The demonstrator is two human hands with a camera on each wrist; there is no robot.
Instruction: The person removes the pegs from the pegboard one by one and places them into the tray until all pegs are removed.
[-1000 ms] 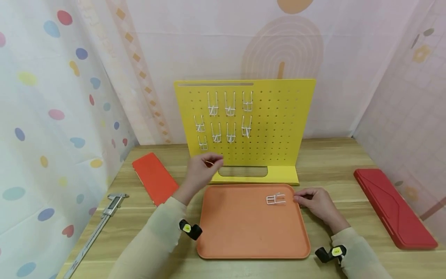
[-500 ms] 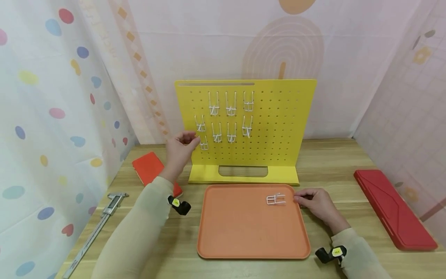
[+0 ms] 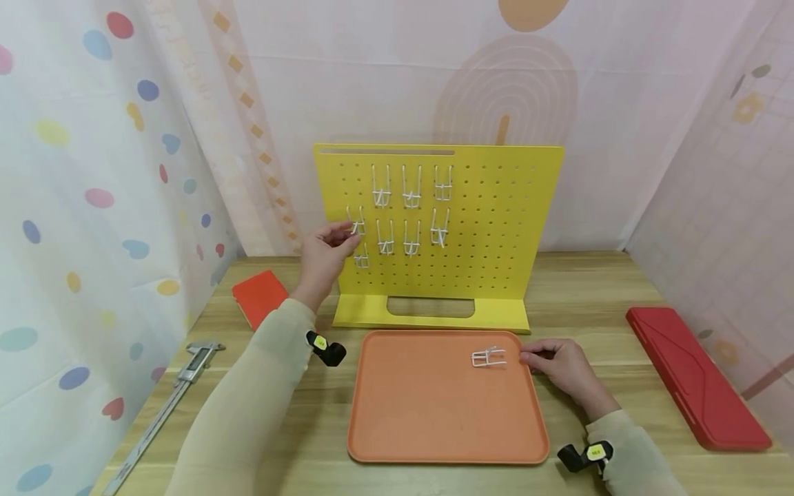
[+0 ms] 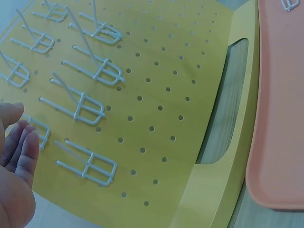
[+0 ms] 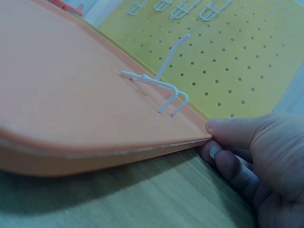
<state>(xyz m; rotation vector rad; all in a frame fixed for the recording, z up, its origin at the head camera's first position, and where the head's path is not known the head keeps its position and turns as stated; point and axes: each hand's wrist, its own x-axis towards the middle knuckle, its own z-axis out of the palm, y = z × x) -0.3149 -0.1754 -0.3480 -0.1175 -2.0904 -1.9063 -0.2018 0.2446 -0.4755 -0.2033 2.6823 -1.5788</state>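
Calipers (image 3: 194, 368) lie farthest left on the table (image 3: 577, 279), slanting from 1 o'clock to 7, with an orange-red notebook (image 3: 259, 295) at about 2 o'clock from their upper end. Next is the left hand (image 3: 325, 260), up at the yellow board (image 3: 490, 234). Its thumb and fingers bend toward a wire hook (image 3: 361, 224) on that board; whether they pinch the wire I cannot tell. The hook is right at the fingertips, toward 3 o'clock, its long axis running 12 to 6, and the left hand is clearly the nearer one. A lower hook (image 3: 362, 260) hangs at 6 o'clock from it.

The orange tray (image 3: 434, 420) bears a loose hook (image 3: 488, 357), long axis 9 to 3, at 9 o'clock from the right hand (image 3: 564, 370), which grips the tray's corner. A red case (image 3: 697, 379) is farthest right.

The left wrist view shows the hook's rounded loop poking past the fingers. Only the right wrist view shows fingers under the rim, thumb above, and the loose hook's prong standing up.
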